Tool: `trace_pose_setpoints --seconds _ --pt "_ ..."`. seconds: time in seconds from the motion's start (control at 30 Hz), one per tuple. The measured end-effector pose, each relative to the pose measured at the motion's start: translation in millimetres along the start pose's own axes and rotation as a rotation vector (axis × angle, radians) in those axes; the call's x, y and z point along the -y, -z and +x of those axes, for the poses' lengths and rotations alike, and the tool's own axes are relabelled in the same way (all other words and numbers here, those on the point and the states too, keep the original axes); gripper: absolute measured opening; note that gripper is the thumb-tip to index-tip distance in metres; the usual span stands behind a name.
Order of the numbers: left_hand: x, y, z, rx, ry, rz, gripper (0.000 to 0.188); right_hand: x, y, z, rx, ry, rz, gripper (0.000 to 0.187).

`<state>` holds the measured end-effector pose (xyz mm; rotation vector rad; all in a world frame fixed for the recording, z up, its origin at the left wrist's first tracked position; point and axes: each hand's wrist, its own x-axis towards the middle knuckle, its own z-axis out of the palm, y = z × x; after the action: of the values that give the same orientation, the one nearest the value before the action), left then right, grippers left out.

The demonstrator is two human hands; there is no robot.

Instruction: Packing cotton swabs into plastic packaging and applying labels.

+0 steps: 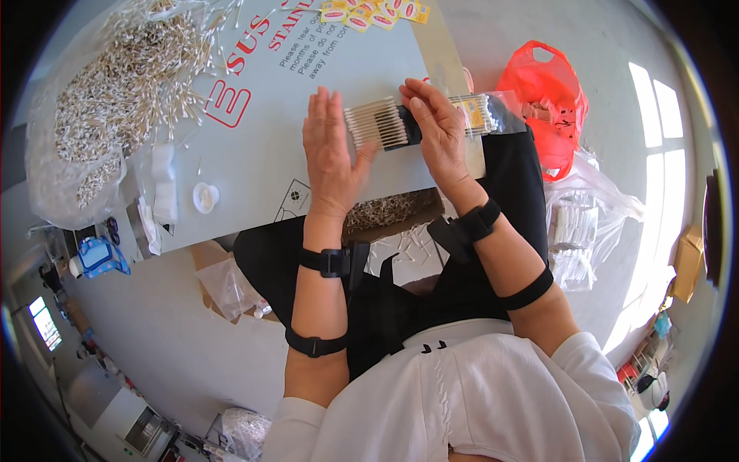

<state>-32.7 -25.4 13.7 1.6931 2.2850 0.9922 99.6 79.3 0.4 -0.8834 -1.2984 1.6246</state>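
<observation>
My right hand (437,127) grips a bundle of cotton swabs (376,123), with a clear plastic packet (481,114) at the bundle's right end. My left hand (329,150) is flat and open, its palm pressed against the white tips at the left end of the bundle. Both hands work over a pale cardboard sheet (262,146) used as a table top.
A large heap of loose cotton swabs (115,85) lies at the left in clear plastic. Yellow and red labels (373,14) sit at the top. A red plastic bag (546,100) and clear bags of packed swabs (576,231) lie at the right. A small white cap (205,197) rests on the sheet.
</observation>
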Motion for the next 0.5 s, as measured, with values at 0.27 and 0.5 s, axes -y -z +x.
trace_pose_setpoints --seconds 0.27,0.5 --pt "-10.9 9.7 -21.4 0.075 0.179 0.187 0.098 20.2 21.1 -7.7 0.09 0.178 -0.514 0.015" --pt "-5.1 2.1 -38.9 -0.01 0.156 0.153 0.074 22.5 14.6 -12.9 0.151 0.259 -0.676 0.011"
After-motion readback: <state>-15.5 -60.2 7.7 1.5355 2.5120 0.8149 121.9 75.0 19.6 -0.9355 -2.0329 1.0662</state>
